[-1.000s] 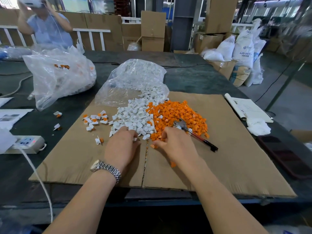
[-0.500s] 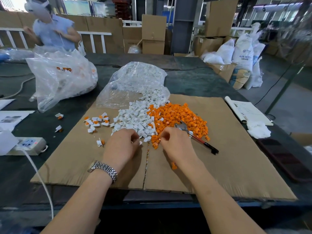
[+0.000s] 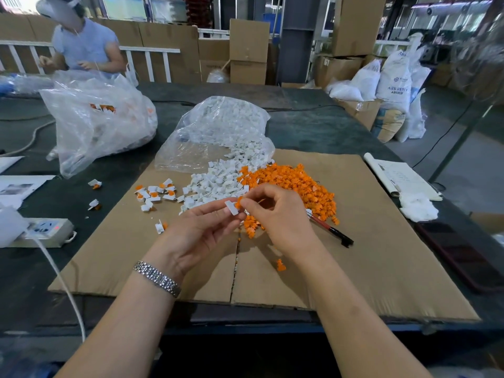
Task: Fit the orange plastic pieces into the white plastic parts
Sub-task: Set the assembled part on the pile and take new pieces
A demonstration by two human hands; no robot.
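**Two hands bring a white part and an orange piece together above the cardboard**

At the far left of the dark tabletop [image 3: 313,132] a white power strip [image 3: 46,230] lies with its cable trailing toward the near edge. Behind it stands a big cloudy plastic bag [image 3: 98,124], and across the tabletop a person in a light blue shirt [image 3: 84,47] works with both hands raised. Two small white-and-orange items [image 3: 95,184] lie on the bare surface just left of the cardboard sheet [image 3: 381,255].

On the sheet's left part sits a small cluster of white parts with orange fitted in them [image 3: 155,193]. Right of it spreads the pile of white parts [image 3: 215,184], spilling from a clear bag [image 3: 218,129] that lies open behind it. The left hand [image 3: 196,236], a metal watch [image 3: 156,278] on its wrist, is turned palm up and pinches one white part [image 3: 231,208] at its fingertips. Touching that part from the right is an orange piece [image 3: 239,201], pinched between thumb and forefinger of the right hand [image 3: 281,216]; both are held above the sheet, in front of the piles.

Behind the right hand lies the heap of orange pieces [image 3: 294,184], touching the white pile. One stray orange piece [image 3: 281,265] lies near the right wrist. A red-and-black tool [image 3: 331,230] pokes out from the heap's right side. Farther right, at the tabletop's edge, rest rolled papers [image 3: 401,178] and a crumpled white cloth [image 3: 418,207].
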